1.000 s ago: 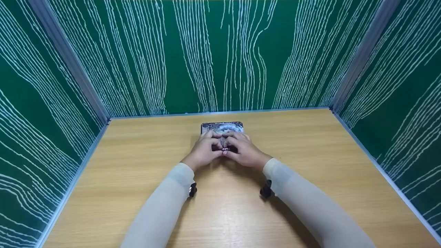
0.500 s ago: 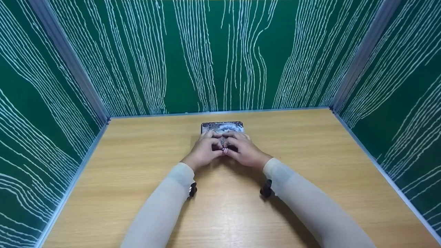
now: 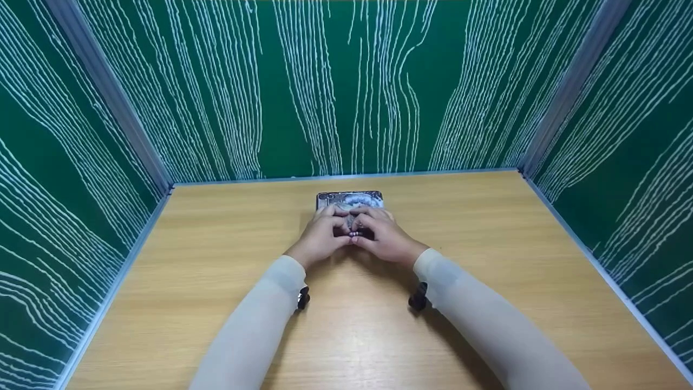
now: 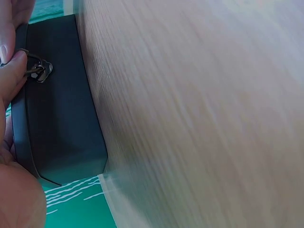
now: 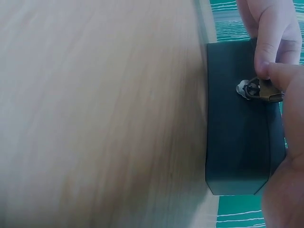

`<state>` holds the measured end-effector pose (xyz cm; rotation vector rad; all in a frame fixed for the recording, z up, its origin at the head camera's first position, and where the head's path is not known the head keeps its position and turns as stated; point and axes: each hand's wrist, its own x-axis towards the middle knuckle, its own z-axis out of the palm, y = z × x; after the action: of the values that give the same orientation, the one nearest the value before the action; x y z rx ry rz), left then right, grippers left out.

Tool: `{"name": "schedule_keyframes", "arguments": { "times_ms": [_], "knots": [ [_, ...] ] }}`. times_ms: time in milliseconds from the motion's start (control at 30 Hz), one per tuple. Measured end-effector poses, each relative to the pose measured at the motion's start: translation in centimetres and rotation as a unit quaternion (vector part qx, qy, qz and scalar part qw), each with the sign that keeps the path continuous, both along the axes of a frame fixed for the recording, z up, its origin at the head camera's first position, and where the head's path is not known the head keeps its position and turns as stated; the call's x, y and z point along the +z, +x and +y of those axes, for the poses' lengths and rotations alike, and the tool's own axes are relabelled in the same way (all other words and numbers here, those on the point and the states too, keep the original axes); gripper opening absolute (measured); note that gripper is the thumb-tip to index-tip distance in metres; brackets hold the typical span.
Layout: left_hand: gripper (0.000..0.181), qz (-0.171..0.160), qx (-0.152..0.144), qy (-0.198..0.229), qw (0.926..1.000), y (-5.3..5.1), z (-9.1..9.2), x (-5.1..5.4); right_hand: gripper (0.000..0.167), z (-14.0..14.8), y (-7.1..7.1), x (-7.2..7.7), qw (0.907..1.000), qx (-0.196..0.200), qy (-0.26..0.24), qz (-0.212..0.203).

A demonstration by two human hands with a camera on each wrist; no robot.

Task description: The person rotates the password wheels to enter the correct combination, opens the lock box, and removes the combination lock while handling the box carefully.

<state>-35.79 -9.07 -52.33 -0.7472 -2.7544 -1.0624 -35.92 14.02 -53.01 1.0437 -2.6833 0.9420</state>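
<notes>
A dark box (image 5: 237, 133) with a printed lid (image 3: 361, 200) rests on the table. At the middle of its front face is a metal clasp (image 5: 243, 89), with a small brass padlock (image 5: 270, 91) hooked on it. My left hand (image 3: 319, 235) and right hand (image 3: 385, 237) lie over the lid from either side, thumbs meeting at the padlock. In the left wrist view, the left thumb (image 4: 14, 73) is against the padlock beside its shackle (image 4: 34, 59). My right thumb (image 5: 285, 76) presses the padlock body. Curled fingers of both hands hide part of the lid and padlock.
The wooden table (image 3: 346, 325) extends around the box. Green panels (image 3: 346, 108) with white wavy lines stand behind and on both sides, joined by grey corner posts (image 3: 119, 103). Dark wrist devices (image 3: 418, 298) hang beneath both sleeves.
Both thumbs shift slightly at the padlock; half a second ago they covered more of the small bright part between them. The box and arms stay in place.
</notes>
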Motion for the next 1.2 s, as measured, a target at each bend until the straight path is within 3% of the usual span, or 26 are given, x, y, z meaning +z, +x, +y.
{"name": "schedule_keyframes", "arguments": {
  "times_ms": [433,767,1067,1100,1200],
  "knots": [
    [0.014,-0.018,0.007,0.008,0.9998,0.0,0.1,0.1,0.019,0.0,-0.2,0.1,0.9999,-0.002,0.013,0.000],
    [0.016,-0.003,-0.001,0.010,0.9999,0.1,0.1,0.0,0.020,0.1,-0.3,-0.1,0.9998,0.001,0.021,0.007],
    [0.015,0.006,-0.011,0.025,0.9996,-0.2,-0.2,-0.3,0.018,0.3,-0.1,0.1,0.9999,0.002,-0.012,-0.012],
    [0.018,0.013,-0.017,0.029,0.9993,-1.1,-0.4,-1.4,0.017,0.3,-0.1,0.1,0.9999,0.003,-0.012,-0.010],
    [0.018,0.008,-0.015,0.033,0.9993,-1.1,-0.4,-1.4,0.016,0.3,-0.1,0.2,0.9999,0.003,-0.010,-0.007]
  ]
}}
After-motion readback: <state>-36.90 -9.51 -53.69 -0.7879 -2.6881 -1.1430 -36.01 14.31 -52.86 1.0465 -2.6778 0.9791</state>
